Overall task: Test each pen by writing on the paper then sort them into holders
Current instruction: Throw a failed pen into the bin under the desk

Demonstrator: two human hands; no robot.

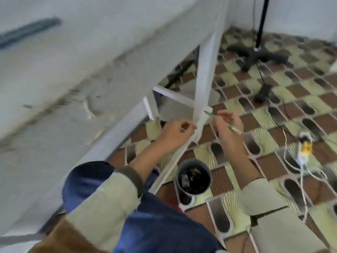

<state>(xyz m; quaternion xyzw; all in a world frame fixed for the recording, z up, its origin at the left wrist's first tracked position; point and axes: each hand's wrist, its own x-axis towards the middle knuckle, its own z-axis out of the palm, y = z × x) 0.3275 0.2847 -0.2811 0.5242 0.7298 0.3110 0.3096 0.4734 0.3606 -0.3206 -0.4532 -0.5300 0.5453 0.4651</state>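
Observation:
My right hand point(228, 123) grips a green pen point(211, 114) with a white end, held out past the table's right edge above the floor. My left hand point(176, 133) is beside it with curled fingers and seems to pinch something small and pale, too blurred to name. Below both hands a round grey holder point(193, 177) stands on the floor with dark items inside. The whole view is motion-blurred. No paper shows.
A white table point(73, 79) fills the left, with its metal leg point(204, 77) and frame close to my hands. A black stand base point(255, 53) is at the back right. A power strip with white cables point(304, 143) lies on the patterned floor at right.

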